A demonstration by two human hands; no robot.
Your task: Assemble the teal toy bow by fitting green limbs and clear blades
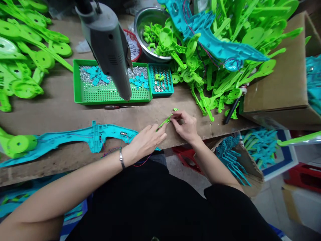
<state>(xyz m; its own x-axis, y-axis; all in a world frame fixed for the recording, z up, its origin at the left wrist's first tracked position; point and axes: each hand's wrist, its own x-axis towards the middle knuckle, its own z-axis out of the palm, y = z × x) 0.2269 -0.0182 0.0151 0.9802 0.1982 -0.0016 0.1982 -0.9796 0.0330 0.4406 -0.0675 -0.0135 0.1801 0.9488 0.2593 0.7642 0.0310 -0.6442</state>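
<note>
A thin green plastic part (pixel 164 123) lies between my hands, slanting up to the right. My left hand (pixel 149 138) has its fingers closed around the part's lower end, and its palm covers the tip of a long blue plastic shell (pixel 75 134). My right hand (pixel 186 125) pinches the green part close to its upper end. The shell lies open side up, with thin red and blue wires and a small metal spring showing in it. A round green piece (pixel 22 144) is joined at its left end.
A grey power screwdriver (pixel 107 50) hangs over a green tray (pixel 82 98) of screws and blue bits. Beside it stand a small teal tray (pixel 160 94) and a metal bowl (pixel 138 28). Green parts (pixel 32 60) are heaped left and right. A cardboard box (pixel 276 87) stands right.
</note>
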